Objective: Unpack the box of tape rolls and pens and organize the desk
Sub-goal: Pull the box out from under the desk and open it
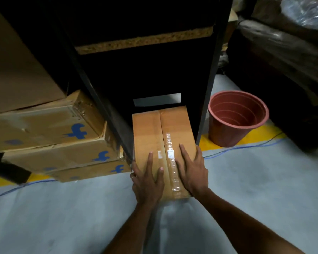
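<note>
The sealed cardboard box lies on the grey floor, its far end tucked under the dark shelving unit. The left hand and right hand are laid flat on its near end, fingers straight, nothing gripped. Likely step: the box is to be drawn clear. The pull is best kept straight between the uprights; the red pot stands close by. The clear tape seam remains uncut.
</note>
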`<control>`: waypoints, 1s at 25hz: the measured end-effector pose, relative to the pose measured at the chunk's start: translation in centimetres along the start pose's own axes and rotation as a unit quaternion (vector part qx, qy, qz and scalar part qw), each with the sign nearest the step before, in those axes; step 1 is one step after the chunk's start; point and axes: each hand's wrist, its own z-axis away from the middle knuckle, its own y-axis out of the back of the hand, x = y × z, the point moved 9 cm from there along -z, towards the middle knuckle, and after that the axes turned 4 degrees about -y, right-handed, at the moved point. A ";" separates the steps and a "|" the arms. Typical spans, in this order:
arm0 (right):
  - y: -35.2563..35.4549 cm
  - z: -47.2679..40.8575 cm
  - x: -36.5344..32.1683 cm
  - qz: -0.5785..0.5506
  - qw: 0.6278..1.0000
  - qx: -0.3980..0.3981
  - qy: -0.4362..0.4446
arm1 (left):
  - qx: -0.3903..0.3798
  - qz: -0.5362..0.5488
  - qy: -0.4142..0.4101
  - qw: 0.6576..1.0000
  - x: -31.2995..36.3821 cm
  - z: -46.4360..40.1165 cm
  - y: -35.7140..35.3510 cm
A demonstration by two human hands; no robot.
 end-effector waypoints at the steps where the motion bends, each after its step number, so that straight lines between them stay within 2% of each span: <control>1: -0.1 0.3 -0.1 -0.003 1.000 -0.002 -0.005 | -0.011 0.019 0.006 1.000 -0.5 0.2 -0.1; 7: -0.2 0.6 0.1 -0.002 1.000 0.023 -0.011 | 0.012 0.030 0.001 0.999 -0.6 0.2 -0.4; 12: 0.6 3.8 1.7 -0.055 0.998 0.025 -0.028 | -0.046 0.019 0.031 0.998 -1.0 1.5 -0.6; 17: 1.3 8.3 3.1 -0.036 0.998 -0.029 -0.048 | -0.085 0.014 0.023 0.996 -2.0 5.7 0.1; 25: 1.7 14.2 3.9 -0.022 0.992 -0.102 -0.070 | -0.108 0.018 0.062 0.992 -3.9 13.2 0.4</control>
